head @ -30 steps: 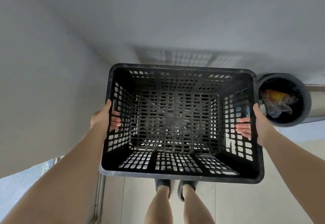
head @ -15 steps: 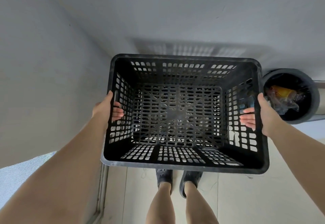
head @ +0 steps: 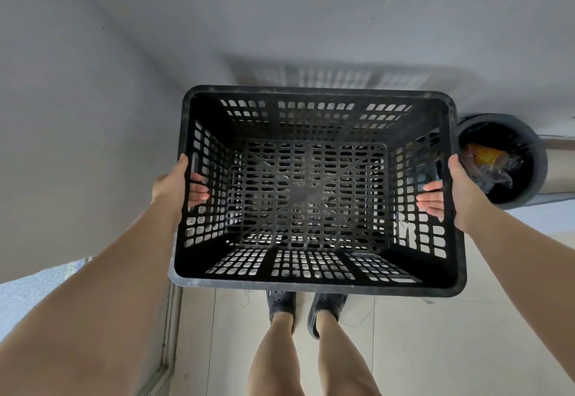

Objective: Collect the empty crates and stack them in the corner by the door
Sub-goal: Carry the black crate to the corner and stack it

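Black plastic fills the middle of the view: an empty slotted crate [head: 314, 190] is held level in front of a person, above the pale floor tiles [head: 435, 349] and close to the corner where two grey walls [head: 77, 100] meet. Compared with a second ago, the crate sits higher and larger in the view and its shadow on the far wall has shifted with it, which suggests it is being carried up to the corner, though whether it is about to be set down cannot be told. The left hand [head: 174, 188] grips the left side through a handle slot, fingers curled inside; the right hand [head: 457, 195] holds the right side the same way, fingertips showing inside the wall. Just right of the crate, against the wall, stands a round black bin [head: 539, 159] lined with a bag and holding yellow rubbish; it crowds the corner and may limit where a stack can go. A metal frame strip [head: 169, 333] runs down the left, perhaps the door's edge. Dark shoes [head: 306, 307] stand beneath the crate. No other crates show.
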{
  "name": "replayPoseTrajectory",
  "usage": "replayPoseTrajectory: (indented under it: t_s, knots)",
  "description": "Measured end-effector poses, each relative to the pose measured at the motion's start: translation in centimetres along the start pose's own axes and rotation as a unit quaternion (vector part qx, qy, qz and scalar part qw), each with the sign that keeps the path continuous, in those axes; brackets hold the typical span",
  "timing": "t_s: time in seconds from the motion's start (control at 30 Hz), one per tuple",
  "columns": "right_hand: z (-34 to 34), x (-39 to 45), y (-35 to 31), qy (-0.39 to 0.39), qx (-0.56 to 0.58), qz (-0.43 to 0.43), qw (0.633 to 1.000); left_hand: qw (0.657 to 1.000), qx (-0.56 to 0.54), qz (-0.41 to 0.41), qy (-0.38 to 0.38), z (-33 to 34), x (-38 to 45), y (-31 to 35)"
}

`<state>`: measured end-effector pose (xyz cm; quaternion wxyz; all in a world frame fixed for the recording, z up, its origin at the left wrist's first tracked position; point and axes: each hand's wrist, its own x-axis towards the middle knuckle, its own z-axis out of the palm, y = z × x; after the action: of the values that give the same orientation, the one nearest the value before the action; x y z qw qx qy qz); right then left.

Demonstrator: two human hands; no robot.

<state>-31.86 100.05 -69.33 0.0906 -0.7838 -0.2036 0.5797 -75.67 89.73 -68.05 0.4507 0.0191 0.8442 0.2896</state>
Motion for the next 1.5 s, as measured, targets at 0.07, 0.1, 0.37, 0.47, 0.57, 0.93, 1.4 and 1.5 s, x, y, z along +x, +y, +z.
replayPoseTrajectory:
  t_s: [0.07, 0.1, 0.37, 0.47, 0.57, 0.93, 1.4, 1.5]
  knots:
    - [-0.2, 0.0, 0.2, 0.003, -0.011, -0.017, 1.000, 1.000, -0.012, -0.001, 0.001, 0.1, -0.2, -0.3]
    - [-0.4, 0.1, 0.4, 0.006, -0.014, -0.026, 1.000, 1.000, -0.021, -0.002, 0.002, 0.2, -0.3, -0.4]
    - [-0.1, -0.3, 0.6, -0.005, -0.010, -0.012, 1.000, 1.000, -0.008, -0.008, -0.001, 0.1, 0.0, -0.8]
    - [0.1, -0.3, 0.8, 0.006, -0.014, -0.005, 1.000, 1.000, -0.008, -0.008, -0.001, 0.1, 0.2, -0.8]
    - [0.1, -0.3, 0.9, 0.011, -0.017, -0.012, 1.000, 1.000, -0.009, -0.010, -0.007, 0.2, 0.3, -0.9]
    - [0.2, -0.1, 0.2, 0.000, -0.007, 0.006, 1.000, 0.999, -0.010, -0.041, -0.033, 0.3, 1.8, -0.7]
    - [-0.7, -0.9, 0.2, -0.008, -0.021, -0.011, 1.000, 0.994, 0.002, -0.042, -0.098, -0.2, 2.0, -1.1]
    - [-2.0, -0.9, 0.4, 0.030, -0.016, -0.004, 0.999, 0.997, 0.014, -0.029, -0.072, -1.3, 1.4, -1.1]
